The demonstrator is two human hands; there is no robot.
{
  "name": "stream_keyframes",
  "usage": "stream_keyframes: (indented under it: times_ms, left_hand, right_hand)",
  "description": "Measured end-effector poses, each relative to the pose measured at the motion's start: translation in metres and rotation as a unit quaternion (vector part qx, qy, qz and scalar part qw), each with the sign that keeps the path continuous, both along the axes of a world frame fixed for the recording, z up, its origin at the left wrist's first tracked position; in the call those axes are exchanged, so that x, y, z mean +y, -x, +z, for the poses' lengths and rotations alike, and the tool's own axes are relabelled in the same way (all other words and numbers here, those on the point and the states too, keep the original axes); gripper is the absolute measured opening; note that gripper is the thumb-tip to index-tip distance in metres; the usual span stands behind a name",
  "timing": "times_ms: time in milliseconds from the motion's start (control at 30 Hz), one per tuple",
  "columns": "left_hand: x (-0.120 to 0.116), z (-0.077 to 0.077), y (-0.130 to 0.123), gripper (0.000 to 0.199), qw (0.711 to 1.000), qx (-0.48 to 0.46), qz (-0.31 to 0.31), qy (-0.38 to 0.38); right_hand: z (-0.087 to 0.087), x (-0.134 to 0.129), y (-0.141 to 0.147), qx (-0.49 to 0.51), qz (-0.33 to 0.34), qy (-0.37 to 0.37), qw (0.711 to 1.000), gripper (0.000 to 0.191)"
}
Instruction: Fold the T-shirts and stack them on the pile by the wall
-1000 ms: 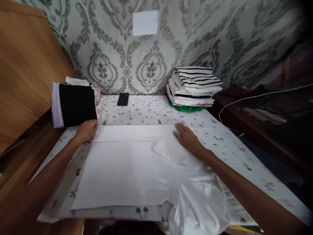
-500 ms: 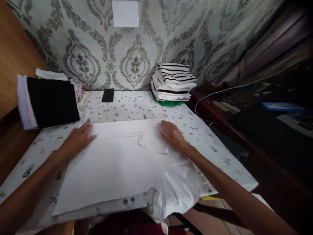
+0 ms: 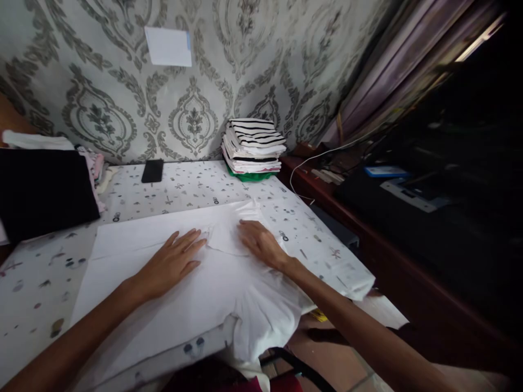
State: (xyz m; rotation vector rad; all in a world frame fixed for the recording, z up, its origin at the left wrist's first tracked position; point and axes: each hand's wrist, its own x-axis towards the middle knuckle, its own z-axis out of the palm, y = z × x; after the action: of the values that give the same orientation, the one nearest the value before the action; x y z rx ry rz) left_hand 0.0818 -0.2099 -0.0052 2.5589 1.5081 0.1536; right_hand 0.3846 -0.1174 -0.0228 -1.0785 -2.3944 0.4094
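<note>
A white T-shirt point(image 3: 180, 305) lies spread over the patterned tabletop, its far side folded in and a sleeve turned back near the right end. The bunched near-right part droops over the table's front edge. My left hand point(image 3: 174, 261) rests flat on the middle of the shirt, fingers stretched apart. On the folded sleeve area lies my right hand point(image 3: 261, 242), slightly blurred, palm down with fingers extended and nothing visibly gripped.
Folded clothes stand in a stack point(image 3: 253, 149) at the back. A black folded cloth point(image 3: 44, 190) tops a pile at left. A black phone point(image 3: 152, 171) lies by the wall. A white cable point(image 3: 318, 159) runs along the dark furniture point(image 3: 408, 272) on the right.
My left hand has moved from the shirt's left edge to its middle. My right hand stays by the sleeve. The view has turned to the right.
</note>
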Motion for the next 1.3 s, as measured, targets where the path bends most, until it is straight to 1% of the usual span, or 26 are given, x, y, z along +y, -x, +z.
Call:
stream_keyframes:
  times_ms: [67, 133, 233, 300, 400, 567, 667, 733, 800, 833, 867, 933, 1000, 1067, 1133, 1167, 1233, 1300]
  left_hand:
    - [0.003, -0.001, -0.001, 0.059, 1.000, 0.005, 0.005, 0.001]
    - [0.006, -0.004, 0.004, 0.061, 1.000, 0.008, 0.018, -0.004]
    - [0.009, -0.015, 0.024, 0.066, 0.998, 0.023, 0.061, -0.006]
    - [0.009, -0.023, 0.039, 0.069, 0.994, 0.036, 0.100, -0.004]
    - [0.003, -0.027, 0.061, 0.071, 0.987, 0.049, 0.155, 0.005]
    - [-0.018, -0.017, 0.092, 0.076, 0.961, 0.068, 0.261, 0.057]
    - [-0.032, -0.014, 0.114, 0.077, 0.940, 0.071, 0.329, 0.053]
    - [-0.040, -0.013, 0.127, 0.078, 0.932, 0.063, 0.354, 0.046]
    - [-0.047, -0.011, 0.136, 0.079, 0.929, 0.053, 0.362, 0.055]
    - [-0.052, -0.009, 0.138, 0.078, 0.928, 0.050, 0.364, 0.062]
    - [-0.057, -0.006, 0.138, 0.077, 0.927, 0.050, 0.366, 0.067]
    - [-0.070, 0.003, 0.133, 0.074, 0.930, 0.053, 0.361, 0.052]
    - [-0.085, 0.013, 0.123, 0.067, 0.945, 0.043, 0.324, 0.019]
    - [-0.102, 0.023, 0.111, 0.057, 0.967, 0.013, 0.252, 0.020]
    - [-0.119, 0.027, 0.102, 0.049, 0.982, -0.015, 0.182, 0.055]
    - [-0.127, 0.028, 0.097, 0.046, 0.985, -0.025, 0.158, 0.071]
    - [-0.141, 0.026, 0.089, 0.043, 0.986, -0.031, 0.139, 0.089]
    - [-0.151, 0.023, 0.083, 0.044, 0.985, -0.017, 0.147, 0.094]
  right_hand:
    - [-0.004, 0.027, 0.007, -0.048, -0.045, 0.001, 0.998, 0.043]
    - [-0.006, 0.052, 0.013, -0.087, -0.085, 0.011, 0.992, 0.046]
    - [-0.009, 0.081, 0.013, -0.115, -0.132, 0.031, 0.984, 0.048]
    - [-0.012, 0.092, 0.010, -0.128, -0.156, 0.040, 0.979, 0.051]
    - [-0.018, 0.098, 0.003, -0.133, -0.169, 0.050, 0.975, 0.051]
    - [-0.022, 0.103, -0.007, -0.131, -0.162, 0.067, 0.976, 0.056]
    - [-0.025, 0.105, -0.020, -0.122, -0.155, 0.064, 0.978, 0.062]
    - [-0.027, 0.100, -0.032, -0.107, -0.160, 0.050, 0.980, 0.063]
    - [-0.028, 0.085, -0.045, -0.083, -0.172, 0.023, 0.981, 0.062]
    - [-0.028, 0.073, -0.052, -0.068, -0.177, 0.008, 0.982, 0.062]
    - [-0.027, 0.057, -0.059, -0.051, -0.179, -0.004, 0.983, 0.063]
    - [-0.023, 0.017, -0.072, -0.018, -0.183, -0.017, 0.983, 0.063]
    - [-0.019, -0.029, -0.084, 0.012, -0.198, -0.020, 0.980, 0.060]
    - [-0.018, -0.076, -0.090, 0.042, -0.232, -0.023, 0.972, 0.053]
    - [-0.019, -0.120, -0.091, 0.073, -0.281, -0.032, 0.956, 0.044]
    - [-0.021, -0.140, -0.088, 0.089, -0.309, -0.035, 0.946, 0.041]
    - [-0.027, -0.174, -0.079, 0.122, -0.365, -0.030, 0.923, 0.035]
    - [-0.033, -0.199, -0.066, 0.169, -0.421, 0.002, 0.891, 0.034]
